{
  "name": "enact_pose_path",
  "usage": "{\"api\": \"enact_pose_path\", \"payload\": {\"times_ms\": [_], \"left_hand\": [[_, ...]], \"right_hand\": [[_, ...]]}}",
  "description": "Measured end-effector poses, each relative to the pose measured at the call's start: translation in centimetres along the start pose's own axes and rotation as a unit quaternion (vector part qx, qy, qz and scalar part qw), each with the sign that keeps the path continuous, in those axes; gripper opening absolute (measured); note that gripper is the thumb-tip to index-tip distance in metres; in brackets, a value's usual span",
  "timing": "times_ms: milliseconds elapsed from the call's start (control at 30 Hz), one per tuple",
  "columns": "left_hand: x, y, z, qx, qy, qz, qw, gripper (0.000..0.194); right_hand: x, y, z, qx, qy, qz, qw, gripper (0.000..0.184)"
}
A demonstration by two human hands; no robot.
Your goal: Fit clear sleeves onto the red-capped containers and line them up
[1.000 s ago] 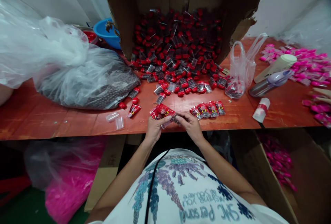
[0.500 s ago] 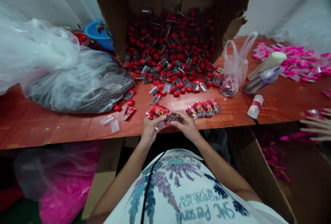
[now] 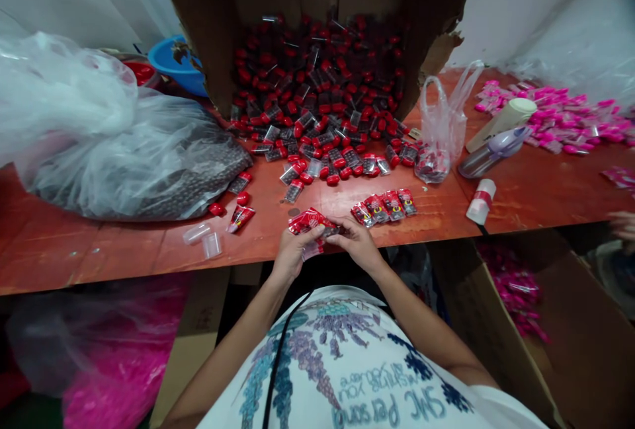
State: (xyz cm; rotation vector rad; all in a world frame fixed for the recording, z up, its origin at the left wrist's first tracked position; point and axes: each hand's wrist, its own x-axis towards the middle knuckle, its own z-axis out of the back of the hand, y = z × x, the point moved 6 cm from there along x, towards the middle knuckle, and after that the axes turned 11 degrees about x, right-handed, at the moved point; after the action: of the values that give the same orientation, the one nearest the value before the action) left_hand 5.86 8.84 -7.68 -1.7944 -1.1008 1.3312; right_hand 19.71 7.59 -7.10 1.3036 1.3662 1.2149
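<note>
My left hand (image 3: 290,254) is closed on several red printed packets (image 3: 305,219), their ends sticking up past my thumb. My right hand (image 3: 361,245) meets it at the table's front edge, its fingers pinched on a small clear container of dark beads (image 3: 330,231). Fingers partly hide that container, and it lies against the red packets. Beyond my right hand, several filled red packets (image 3: 391,205) lie in a row. Left of my hands are a single red packet (image 3: 241,219) and two clear, capless containers (image 3: 211,245).
A cardboard box (image 3: 193,12) on its side spills red-capped containers (image 3: 322,105) onto the table. A big clear bag of dark beads (image 3: 149,171) lies at left. Right stand a small plastic bag (image 3: 436,145), bottles (image 3: 496,148) and pink containers (image 3: 570,118). Another person's hand (image 3: 622,224) shows far right.
The red packets have shifted over the bead container, which shows less now. My view has turned slightly to the right. The other person's hand has drawn back toward the right edge.
</note>
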Motion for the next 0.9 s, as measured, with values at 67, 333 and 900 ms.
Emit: {"api": "enact_pose_path", "payload": {"times_ms": [67,333,900], "left_hand": [[0.2,0.5,-0.1,-0.006,0.006,0.015,1.000,0.026],[0.8,1.0,1.2,-0.109,0.002,0.099,0.989,0.035],[0.2,0.0,5.3,-0.166,-0.104,-0.038,0.980,0.026]], "right_hand": [[0.0,-0.3,0.3,-0.016,-0.021,0.008,1.000,0.037],[0.3,2.0,5.7,-0.297,-0.142,0.079,0.941,0.031],[3.5,0.8,-6.2,-0.214,0.105,0.087,0.967,0.030]]}}
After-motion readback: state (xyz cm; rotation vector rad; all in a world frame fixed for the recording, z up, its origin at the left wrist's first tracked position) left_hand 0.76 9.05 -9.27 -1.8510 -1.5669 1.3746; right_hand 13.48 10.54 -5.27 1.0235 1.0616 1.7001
